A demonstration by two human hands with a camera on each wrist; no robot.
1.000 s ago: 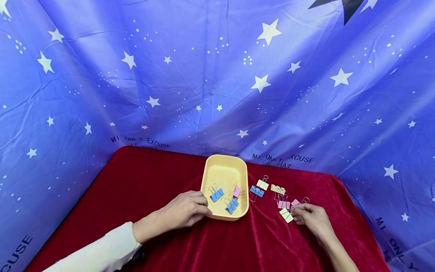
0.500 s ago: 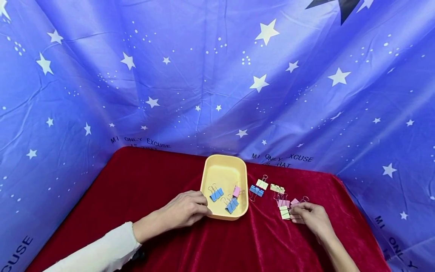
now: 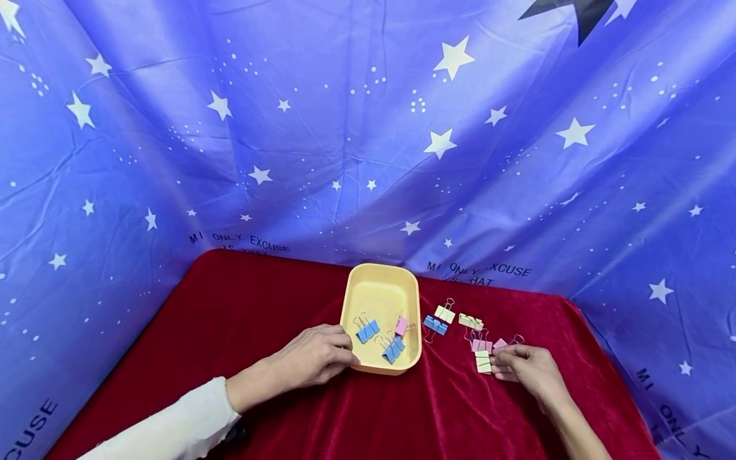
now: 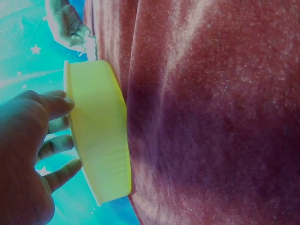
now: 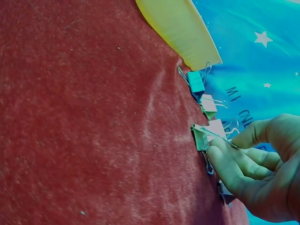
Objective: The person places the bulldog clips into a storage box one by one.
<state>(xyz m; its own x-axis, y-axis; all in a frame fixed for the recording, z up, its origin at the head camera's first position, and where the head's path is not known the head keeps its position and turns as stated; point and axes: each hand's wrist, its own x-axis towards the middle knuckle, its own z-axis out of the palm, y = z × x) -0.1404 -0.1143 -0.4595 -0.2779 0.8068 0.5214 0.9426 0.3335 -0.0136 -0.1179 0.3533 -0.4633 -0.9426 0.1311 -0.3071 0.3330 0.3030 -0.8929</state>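
My left hand [image 3: 319, 354] grips the near left rim of a yellow box [image 3: 352, 294], its thumb and fingers at the edge in the left wrist view. Two blue binder clips [image 3: 367, 330] and a pink binder clip [image 3: 400, 326] lie inside. To the right, my right hand [image 3: 529, 370] pinches a pale yellow binder clip [image 3: 483, 362] by a wire handle, thumb against fingers, as the right wrist view shows. That clip [image 5: 200, 138] is close over the cloth, and I cannot tell whether it touches. Just behind it lie pink binder clips [image 3: 481, 345], one partly hidden by my fingers.
Between the box and my right hand lie a blue binder clip [image 3: 435, 324] and two more pale yellow clips [image 3: 444, 314]. Red velvet cloth [image 3: 259, 300] covers the table. A blue star-printed curtain [image 3: 322, 140] rises behind and along both sides.
The pale yellow clip in my right hand has turned from slanted to nearly straight, shifting slightly left and then back. My left hand and the box stay in place.
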